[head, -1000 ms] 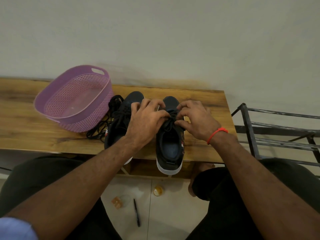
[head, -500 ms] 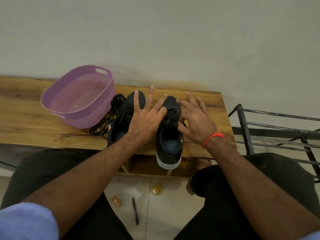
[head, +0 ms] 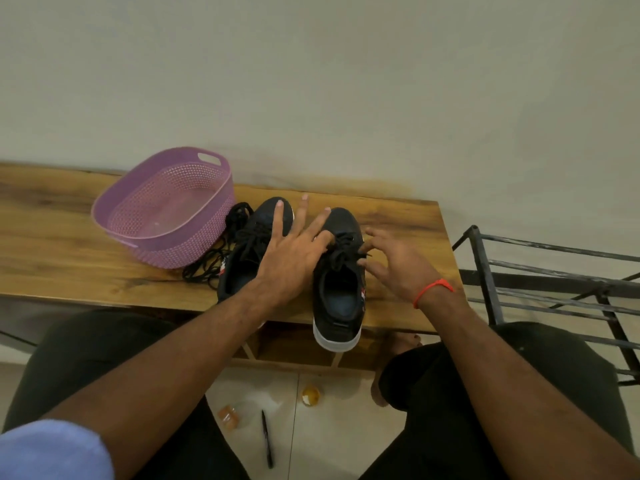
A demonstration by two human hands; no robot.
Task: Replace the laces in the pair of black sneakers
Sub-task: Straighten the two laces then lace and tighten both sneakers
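Two black sneakers stand side by side on the wooden bench [head: 62, 258], toes pointing away from me. The right sneaker [head: 341, 289] has a tied black lace bow at its tongue. My left hand [head: 294, 251] hovers over the left sneaker [head: 249, 244] with fingers spread straight, holding nothing. My right hand [head: 394, 261], with a red wrist thread, hangs just right of the bow, fingers spread and relaxed. A heap of loose black laces [head: 211, 268] lies between the left sneaker and the basket.
A purple perforated basket [head: 166, 209] sits on the bench to the left, nothing visible inside it. A black metal rack [head: 540, 282] stands at the right. On the tiled floor between my knees lie a pen [head: 267, 439], a small jar and a lid.
Both hands let go of the right sneaker's lace bow and opened, fingers spreading. My right hand drew slightly to the right. The view tilted a little.
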